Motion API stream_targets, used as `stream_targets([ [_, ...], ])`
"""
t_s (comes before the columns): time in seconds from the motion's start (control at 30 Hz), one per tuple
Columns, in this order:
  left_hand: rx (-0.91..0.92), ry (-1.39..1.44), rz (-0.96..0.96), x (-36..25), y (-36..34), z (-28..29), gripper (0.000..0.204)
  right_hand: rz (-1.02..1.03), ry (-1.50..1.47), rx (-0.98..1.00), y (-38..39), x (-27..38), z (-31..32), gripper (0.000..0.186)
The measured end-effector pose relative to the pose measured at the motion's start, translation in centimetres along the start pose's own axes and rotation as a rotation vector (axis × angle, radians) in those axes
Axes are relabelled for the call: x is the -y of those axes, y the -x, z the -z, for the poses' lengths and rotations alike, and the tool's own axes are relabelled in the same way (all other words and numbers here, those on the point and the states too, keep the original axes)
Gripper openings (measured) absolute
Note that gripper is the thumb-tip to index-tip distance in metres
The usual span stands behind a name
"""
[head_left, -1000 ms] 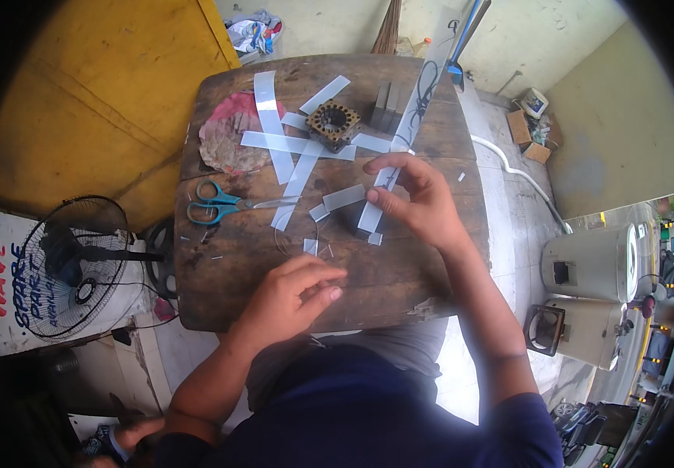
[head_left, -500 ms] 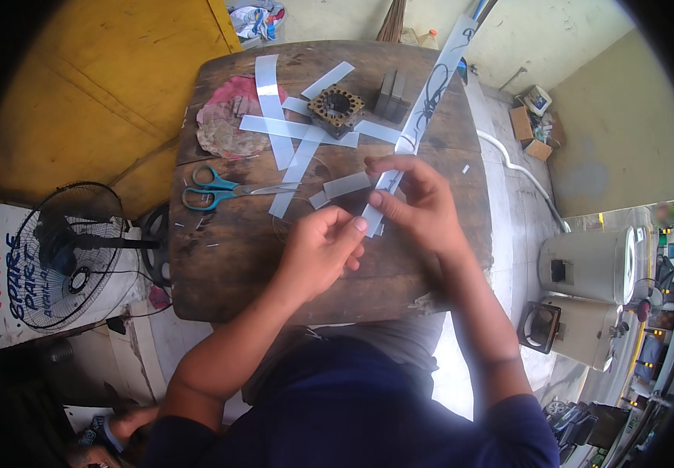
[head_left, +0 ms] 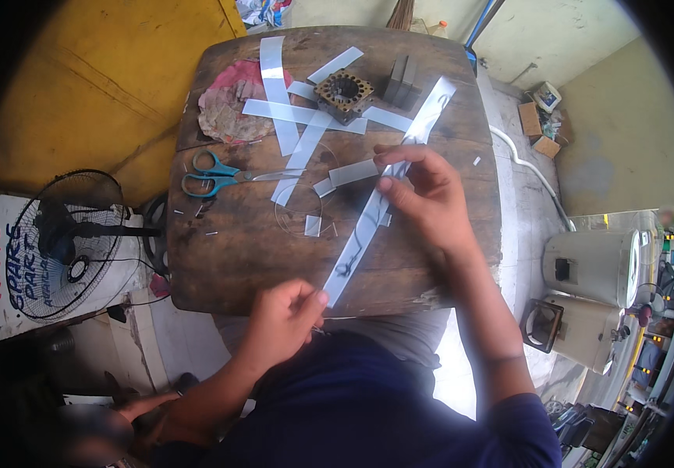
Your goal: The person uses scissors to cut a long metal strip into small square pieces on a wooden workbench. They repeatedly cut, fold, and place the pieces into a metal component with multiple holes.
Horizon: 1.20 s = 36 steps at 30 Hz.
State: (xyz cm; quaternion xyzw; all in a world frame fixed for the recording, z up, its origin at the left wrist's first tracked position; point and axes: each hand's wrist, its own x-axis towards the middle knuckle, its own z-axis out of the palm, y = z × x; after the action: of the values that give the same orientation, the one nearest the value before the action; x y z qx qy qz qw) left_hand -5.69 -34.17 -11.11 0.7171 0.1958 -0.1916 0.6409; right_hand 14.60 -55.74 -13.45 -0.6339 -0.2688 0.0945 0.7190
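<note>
A long translucent strip [head_left: 356,239] with dark markings slants over the wooden table [head_left: 220,273]. My left hand [head_left: 286,316] pinches its lower end near the table's front edge. My right hand [head_left: 427,199] is closed on the strip higher up, thumb on top. Cut pieces lie beside it: a short strip [head_left: 352,173] and a small square [head_left: 313,226] by a thin wire loop. Teal-handled scissors [head_left: 216,182] lie left of these. Farther back are crossed strips [head_left: 273,74], a square metal part [head_left: 345,95] with holes, grey blocks [head_left: 402,82] and a stained pink rag [head_left: 228,105].
A black fan [head_left: 72,242] stands left beside a yellow panel [head_left: 95,93]. Right of the table are a white hose [head_left: 524,160], stacked white appliances [head_left: 590,269] and cardboard boxes [head_left: 532,121]. A broom [head_left: 399,15] is behind. Another person [head_left: 91,437] shows at the lower left.
My left hand went from empty to pinching the strip's end, then moved down toward my body, drawing the strip with it. The strip's far end now sits much lower; my right hand rose slightly.
</note>
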Motion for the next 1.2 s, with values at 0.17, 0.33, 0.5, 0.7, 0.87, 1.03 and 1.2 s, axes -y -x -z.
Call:
stream_targets([
  [0.17, -0.001, 0.014, 0.096, 2.4, 3.4, 0.1, 0.026, 0.028, -0.016, 0.026, -0.1, -0.1, 0.1, 0.035],
  [0.33, -0.040, 0.122, 0.103, 5.2, 4.4, 0.3, 0.025, 0.034, -0.025, 0.022, 0.0, -0.3, 0.1, 0.037],
  [0.5, -0.053, 0.146, 0.143, 7.9, 5.8, 1.4, 0.025, 0.066, 0.007, 0.032, 0.0, -0.2, 0.1, 0.037],
  [0.7, -0.040, 0.138, 0.157, 9.8, 6.8, 1.9, 0.023, 0.064, 0.006, 0.030, 0.0, -0.2, 0.0, 0.037],
  [0.87, -0.034, 0.130, 0.141, 10.2, 7.1, 2.0, 0.022, 0.078, 0.046, 0.031, -0.3, 0.2, 0.0, 0.045],
  [1.03, -0.038, 0.159, 0.089, 8.5, 6.1, 1.6, 0.023, -0.083, -0.036, -0.056, -0.2, 1.7, -0.3, 0.071],
  [1.2, -0.014, 0.131, 0.090, 4.5, 3.9, 0.8, 0.027, -0.034, 0.017, -0.071, -0.4, 1.9, -0.2, 0.082],
])
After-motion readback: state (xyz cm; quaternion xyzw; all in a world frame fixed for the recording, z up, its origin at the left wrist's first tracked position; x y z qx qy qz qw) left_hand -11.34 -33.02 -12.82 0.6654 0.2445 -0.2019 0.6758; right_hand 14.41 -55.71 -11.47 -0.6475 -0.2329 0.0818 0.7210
